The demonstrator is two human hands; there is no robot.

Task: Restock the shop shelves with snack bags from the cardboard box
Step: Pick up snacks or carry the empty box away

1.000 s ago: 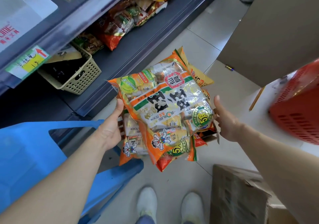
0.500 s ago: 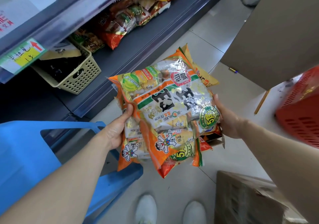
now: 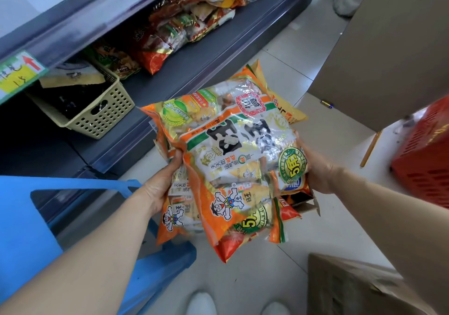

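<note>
In the head view a stack of snack bags [image 3: 230,159] hangs in the air over the tiled floor [image 3: 315,55], just off the front edge of the bottom shelf [image 3: 218,55]. The left hand [image 3: 160,188] grips its left edge with the thumb curled on top, and the right hand [image 3: 315,169] clasps its right edge. More bagged snacks [image 3: 170,30] lie along the shelf's back beside a beige basket [image 3: 104,113], and a cardboard box [image 3: 352,288] sits on the floor by the right forearm.

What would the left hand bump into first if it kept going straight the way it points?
The stack of snack bags, which the left hand grips at its edge. Past the bags, the line seems to run toward the tan cardboard panel, though depth is hard to judge.
</note>
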